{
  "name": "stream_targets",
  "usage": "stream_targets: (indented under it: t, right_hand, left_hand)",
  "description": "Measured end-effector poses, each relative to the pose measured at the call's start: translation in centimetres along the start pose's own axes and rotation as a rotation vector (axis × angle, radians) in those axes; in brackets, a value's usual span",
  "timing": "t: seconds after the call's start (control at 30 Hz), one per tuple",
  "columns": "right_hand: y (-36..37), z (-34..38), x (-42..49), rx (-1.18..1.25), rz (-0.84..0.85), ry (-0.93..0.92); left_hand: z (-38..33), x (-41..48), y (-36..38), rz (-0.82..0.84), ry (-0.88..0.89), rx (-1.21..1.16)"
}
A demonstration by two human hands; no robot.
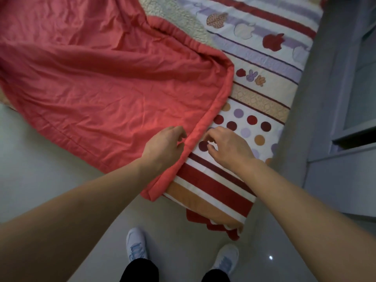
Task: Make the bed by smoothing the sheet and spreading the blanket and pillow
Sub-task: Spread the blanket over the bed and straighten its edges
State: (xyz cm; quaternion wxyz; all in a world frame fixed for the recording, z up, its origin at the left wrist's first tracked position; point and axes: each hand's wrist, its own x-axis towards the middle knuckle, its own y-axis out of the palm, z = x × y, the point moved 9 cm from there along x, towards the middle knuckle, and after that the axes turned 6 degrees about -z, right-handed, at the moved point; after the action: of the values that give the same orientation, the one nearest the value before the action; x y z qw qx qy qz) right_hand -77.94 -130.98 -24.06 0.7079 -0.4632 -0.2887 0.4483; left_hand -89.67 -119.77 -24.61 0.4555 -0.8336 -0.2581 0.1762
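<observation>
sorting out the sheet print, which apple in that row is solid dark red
The dark red apple, third from the left; the dotted apple and white apple to its left are pale.

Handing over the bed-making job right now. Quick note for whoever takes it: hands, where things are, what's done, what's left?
Left hand: fingers curled at the rolled hem of the red blanket; grip unclear.
Right hand: loosely curled over the patterned sheet beside the hem, holding nothing.
Blanket is wrinkled and covers the left of the bed in view; the right strip of sheet is bare. No pillow in view.
Done: blanket partly spread.
Left: probably pull the hem across, smooth wrinkles, place pillow.
</observation>
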Motion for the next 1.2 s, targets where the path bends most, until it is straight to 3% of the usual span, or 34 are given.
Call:
stream_targets:
  t: [0.3,0.8,1.2]
  right_hand:
    - [-2.0,-2.4,3.1,0.004,0.059,-0.173]
    - [6.0,2.9,9.9,-0.025,0.251,-0.343]
    - [8.3,4.8,13.0,-0.072,0.331,-0.433]
  left_hand:
    - [-2.3,0.8,-0.4,-0.124,-0.174,0.023]
    - [9.5,-0.4,-1.7,-0.214,-0.431,-0.067]
    - [11.8,-2.9,1.0,-0.166,-0.537,-0.124]
